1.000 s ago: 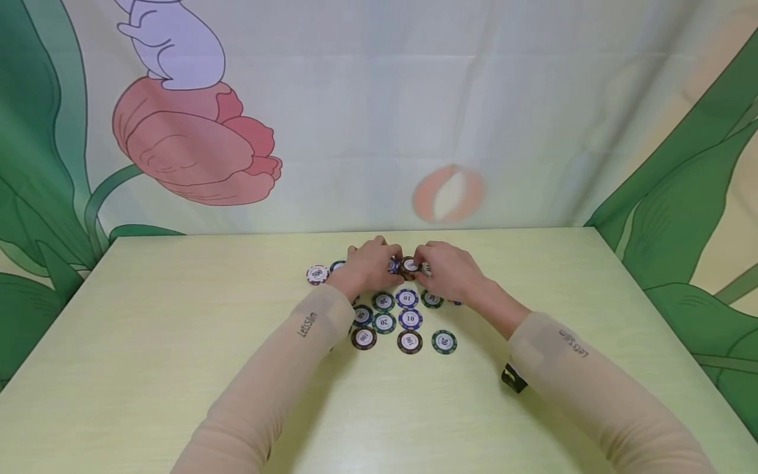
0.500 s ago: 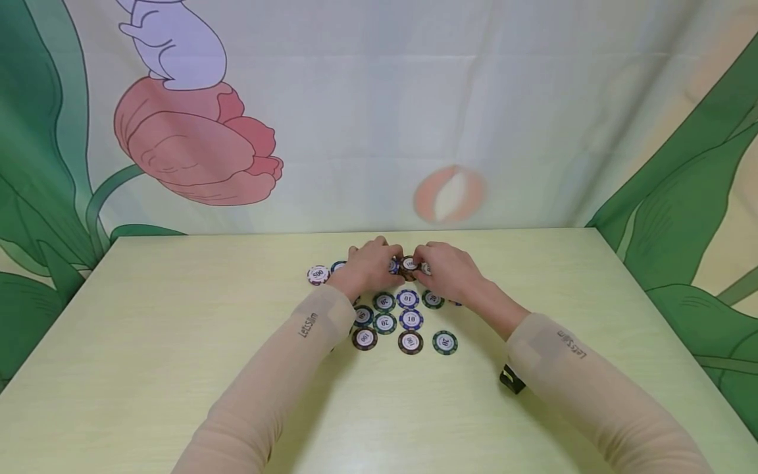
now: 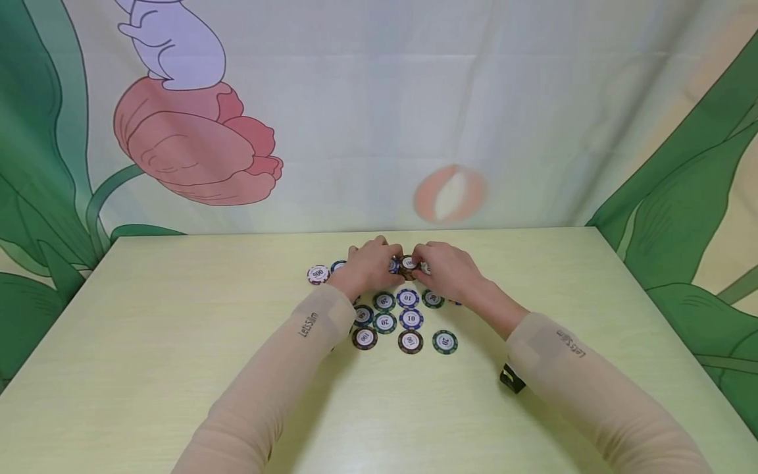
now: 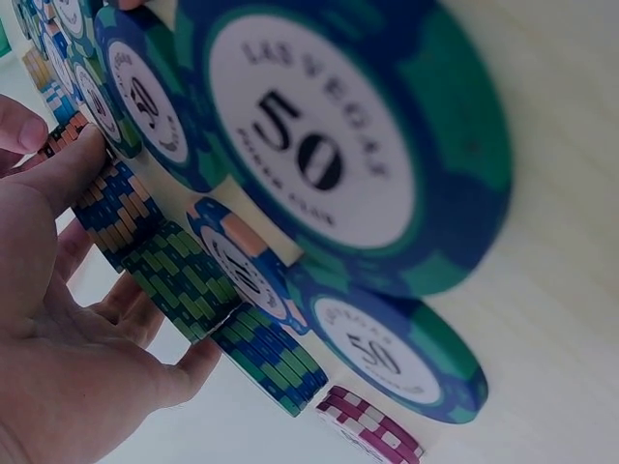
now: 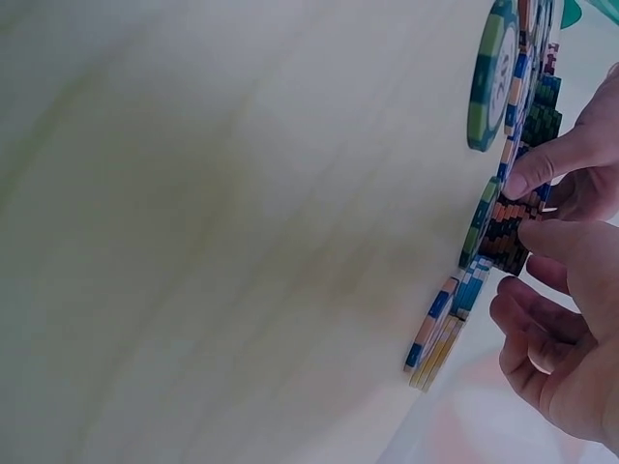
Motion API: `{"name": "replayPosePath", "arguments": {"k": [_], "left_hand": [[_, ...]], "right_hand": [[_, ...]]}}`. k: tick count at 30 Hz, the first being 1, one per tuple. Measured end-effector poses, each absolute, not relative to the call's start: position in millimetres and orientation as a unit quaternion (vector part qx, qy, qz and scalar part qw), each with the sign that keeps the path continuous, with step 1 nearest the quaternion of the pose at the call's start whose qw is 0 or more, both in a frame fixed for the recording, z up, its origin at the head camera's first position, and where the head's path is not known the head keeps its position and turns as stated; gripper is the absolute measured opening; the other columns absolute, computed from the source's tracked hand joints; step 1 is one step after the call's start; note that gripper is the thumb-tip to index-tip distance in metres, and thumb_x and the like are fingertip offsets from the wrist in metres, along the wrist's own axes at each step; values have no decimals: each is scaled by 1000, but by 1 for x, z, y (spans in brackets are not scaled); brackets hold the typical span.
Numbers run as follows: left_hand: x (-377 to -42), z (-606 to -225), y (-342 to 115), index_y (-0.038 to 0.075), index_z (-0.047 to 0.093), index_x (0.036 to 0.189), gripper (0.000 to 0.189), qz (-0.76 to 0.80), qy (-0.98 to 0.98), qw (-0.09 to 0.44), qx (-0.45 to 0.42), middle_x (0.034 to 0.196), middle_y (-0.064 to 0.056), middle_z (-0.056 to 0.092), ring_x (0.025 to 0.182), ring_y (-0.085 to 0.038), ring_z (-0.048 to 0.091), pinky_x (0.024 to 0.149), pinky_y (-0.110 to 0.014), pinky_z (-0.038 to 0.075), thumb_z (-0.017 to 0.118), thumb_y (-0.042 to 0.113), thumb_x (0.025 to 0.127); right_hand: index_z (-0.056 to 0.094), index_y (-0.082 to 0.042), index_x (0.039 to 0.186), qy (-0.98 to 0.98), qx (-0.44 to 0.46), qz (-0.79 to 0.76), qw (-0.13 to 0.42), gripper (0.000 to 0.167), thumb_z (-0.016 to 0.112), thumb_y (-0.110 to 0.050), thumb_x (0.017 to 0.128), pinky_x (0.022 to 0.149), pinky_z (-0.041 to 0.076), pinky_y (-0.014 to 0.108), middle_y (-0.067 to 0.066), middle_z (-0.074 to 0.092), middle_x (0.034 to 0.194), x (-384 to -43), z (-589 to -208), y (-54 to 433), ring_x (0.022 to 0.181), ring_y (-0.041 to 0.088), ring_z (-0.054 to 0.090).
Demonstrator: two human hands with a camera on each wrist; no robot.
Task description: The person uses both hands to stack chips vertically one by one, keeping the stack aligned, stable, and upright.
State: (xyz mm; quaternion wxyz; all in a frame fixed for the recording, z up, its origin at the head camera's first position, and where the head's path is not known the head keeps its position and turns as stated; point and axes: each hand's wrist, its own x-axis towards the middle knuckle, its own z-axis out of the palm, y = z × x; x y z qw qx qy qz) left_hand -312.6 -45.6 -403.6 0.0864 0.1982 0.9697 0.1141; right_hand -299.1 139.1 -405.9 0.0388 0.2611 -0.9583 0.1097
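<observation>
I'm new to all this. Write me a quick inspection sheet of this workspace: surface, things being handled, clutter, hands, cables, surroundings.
Surface: pale table with a faint wood-like grain.
Job's things: loose poker chips lie flat; behind them, chip stacks stand in a row.
Clutter: dark object by the right sleeve, partly hidden; unclear what.
Hands: left hand and right hand pinch the black-and-orange stack.
Cables: nothing seen.
Surroundings: plant-printed backdrop behind the table.

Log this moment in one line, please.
left hand: holds brown chip stack; right hand: holds same stack; loose chips: on table
</observation>
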Motion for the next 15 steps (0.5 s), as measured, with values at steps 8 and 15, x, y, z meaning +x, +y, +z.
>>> {"name": "replayPosePath", "arguments": {"k": [8, 15], "left_hand": [[-313, -404, -45, 19, 61, 136, 45, 113, 970, 88, 198, 131, -10, 53, 115, -26, 52, 100, -54, 38, 72, 39, 97], [-313, -404, -46, 18, 60, 137, 47, 117, 968, 88, 202, 132, -11, 53, 119, -27, 52, 102, -57, 37, 73, 38, 96]], "right_hand": [[65, -7, 118, -961, 250, 113, 34, 29, 74, -24, 96, 77, 54, 42, 9, 67, 107, -295, -404, 146, 94, 25, 64], [68, -10, 99, -960, 257, 104, 22, 17, 76, -24, 94, 71, 53, 39, 4, 62, 95, -287, -399, 153, 84, 21, 60]]}}
